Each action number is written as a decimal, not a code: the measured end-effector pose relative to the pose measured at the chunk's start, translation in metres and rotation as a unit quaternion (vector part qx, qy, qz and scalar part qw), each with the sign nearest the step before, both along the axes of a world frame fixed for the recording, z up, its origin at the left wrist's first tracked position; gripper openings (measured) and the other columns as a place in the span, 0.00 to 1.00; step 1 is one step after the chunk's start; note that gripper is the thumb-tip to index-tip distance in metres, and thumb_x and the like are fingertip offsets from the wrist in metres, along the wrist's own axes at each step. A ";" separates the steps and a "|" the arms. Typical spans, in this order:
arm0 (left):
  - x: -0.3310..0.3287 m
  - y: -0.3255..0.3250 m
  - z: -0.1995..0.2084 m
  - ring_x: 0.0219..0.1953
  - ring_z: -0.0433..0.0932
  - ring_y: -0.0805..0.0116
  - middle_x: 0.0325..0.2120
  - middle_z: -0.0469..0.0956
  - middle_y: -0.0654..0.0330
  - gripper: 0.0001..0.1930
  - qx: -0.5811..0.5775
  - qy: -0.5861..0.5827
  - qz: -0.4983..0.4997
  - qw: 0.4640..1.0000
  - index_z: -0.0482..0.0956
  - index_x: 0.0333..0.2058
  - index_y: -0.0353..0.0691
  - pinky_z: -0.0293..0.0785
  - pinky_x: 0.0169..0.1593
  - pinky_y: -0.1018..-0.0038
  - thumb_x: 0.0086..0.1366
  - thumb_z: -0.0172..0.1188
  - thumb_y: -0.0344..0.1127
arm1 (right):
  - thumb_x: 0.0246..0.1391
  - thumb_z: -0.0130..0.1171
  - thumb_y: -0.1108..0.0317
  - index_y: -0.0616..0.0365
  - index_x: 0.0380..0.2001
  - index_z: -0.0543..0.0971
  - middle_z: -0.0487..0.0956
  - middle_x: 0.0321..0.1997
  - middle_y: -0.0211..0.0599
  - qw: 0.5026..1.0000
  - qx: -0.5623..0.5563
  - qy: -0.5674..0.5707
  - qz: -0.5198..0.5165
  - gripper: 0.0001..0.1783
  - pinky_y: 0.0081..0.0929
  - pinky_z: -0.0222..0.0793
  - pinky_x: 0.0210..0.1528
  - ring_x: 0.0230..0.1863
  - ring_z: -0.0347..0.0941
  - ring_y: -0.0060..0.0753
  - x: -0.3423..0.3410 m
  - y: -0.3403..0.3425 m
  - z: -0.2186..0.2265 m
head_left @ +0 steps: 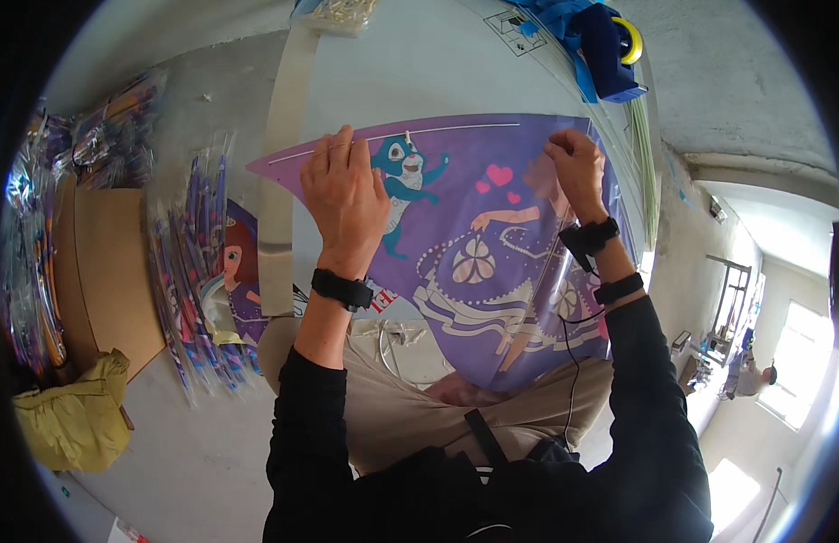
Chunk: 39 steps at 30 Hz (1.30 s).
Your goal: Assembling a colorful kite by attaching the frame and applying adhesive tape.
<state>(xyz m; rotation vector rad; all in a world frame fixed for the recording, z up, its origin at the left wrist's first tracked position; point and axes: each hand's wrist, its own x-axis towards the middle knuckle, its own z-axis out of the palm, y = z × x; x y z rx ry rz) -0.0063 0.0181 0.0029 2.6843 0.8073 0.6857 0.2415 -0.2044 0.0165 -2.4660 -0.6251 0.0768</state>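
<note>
A purple kite sheet (447,208) printed with a blue cartoon animal, pink hearts and a figure in a long dress lies over the table and hangs onto my lap. Along its far edge runs a thin white rod (465,128), with a small white fitting (408,138) on it. My left hand (345,195) is closed over the far left edge, its fingers pressed together at the rod. Beyond the rod's right end, my right hand (578,167) is pinched over the sheet's far right corner. Whatever is between those fingertips is too small to make out.
A blue tape dispenser (610,59) with yellow tape stands far right, beside long thin rods (644,172). A bag of small pale parts (340,14) lies at the far edge. On the left are wrapped kites (189,271), a cardboard box (121,271) and yellow cloth (76,421).
</note>
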 end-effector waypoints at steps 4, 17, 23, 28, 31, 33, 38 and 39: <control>0.000 -0.001 -0.002 0.60 0.71 0.51 0.55 0.76 0.53 0.19 0.006 0.011 -0.004 1.000 0.79 0.48 0.35 0.64 0.62 0.56 0.56 0.68 0.30 | 0.49 0.68 0.70 0.62 0.38 0.84 0.85 0.34 0.41 0.999 -0.032 -0.002 0.025 0.12 0.27 0.76 0.42 0.36 0.82 0.32 0.001 0.018 -0.003; 0.000 -0.003 -0.001 0.58 0.73 0.52 0.51 0.78 0.53 0.18 0.003 0.007 -0.003 1.000 0.80 0.45 0.35 0.64 0.61 0.57 0.56 0.69 0.31 | 0.47 0.68 0.66 0.56 0.33 0.84 0.84 0.34 0.40 0.998 -0.060 0.022 0.029 0.10 0.37 0.74 0.42 0.38 0.81 0.44 0.010 0.050 -0.017; 0.001 -0.003 -0.001 0.59 0.72 0.52 0.53 0.78 0.53 0.18 -0.012 0.006 0.001 1.000 0.80 0.47 0.35 0.64 0.61 0.56 0.56 0.67 0.30 | 0.47 0.67 0.66 0.56 0.33 0.84 0.84 0.34 0.42 0.997 -0.068 0.004 0.027 0.09 0.37 0.75 0.43 0.39 0.82 0.45 0.009 0.050 -0.015; 0.001 -0.003 -0.006 0.59 0.71 0.51 0.53 0.77 0.52 0.18 0.007 0.007 0.010 1.000 0.79 0.46 0.36 0.63 0.61 0.54 0.56 0.67 0.31 | 0.47 0.66 0.65 0.56 0.34 0.85 0.84 0.34 0.45 0.995 -0.061 -0.046 0.058 0.10 0.36 0.76 0.44 0.38 0.82 0.46 0.014 0.044 -0.007; 0.001 -0.004 -0.007 0.59 0.71 0.51 0.53 0.77 0.53 0.18 0.006 0.000 0.017 1.000 0.79 0.46 0.35 0.62 0.60 0.53 0.56 0.67 0.31 | 0.49 0.67 0.67 0.58 0.34 0.84 0.85 0.33 0.43 0.998 -0.036 -0.023 0.055 0.10 0.33 0.76 0.43 0.36 0.82 0.41 0.013 0.042 -0.006; 0.000 -0.005 -0.007 0.58 0.71 0.51 0.52 0.77 0.53 0.18 0.005 0.002 0.019 1.000 0.79 0.46 0.35 0.62 0.60 0.53 0.56 0.67 0.30 | 0.50 0.67 0.68 0.59 0.34 0.84 0.85 0.32 0.41 0.998 -0.038 -0.006 0.041 0.09 0.31 0.76 0.41 0.35 0.82 0.35 0.012 0.042 -0.008; 0.000 -0.006 -0.005 0.57 0.72 0.52 0.52 0.77 0.53 0.17 0.013 -0.002 0.023 1.000 0.79 0.44 0.35 0.62 0.60 0.53 0.56 0.67 0.30 | 0.49 0.67 0.68 0.60 0.34 0.84 0.85 0.32 0.39 0.998 -0.025 0.013 0.047 0.09 0.31 0.76 0.41 0.35 0.82 0.34 0.009 0.044 -0.009; 0.000 -0.005 -0.005 0.57 0.72 0.52 0.52 0.77 0.53 0.17 0.012 0.000 0.024 1.000 0.79 0.44 0.35 0.62 0.60 0.53 0.55 0.67 0.30 | 0.49 0.67 0.68 0.60 0.34 0.84 0.85 0.32 0.39 0.999 -0.022 0.017 0.045 0.09 0.31 0.75 0.41 0.35 0.82 0.34 0.009 0.044 -0.009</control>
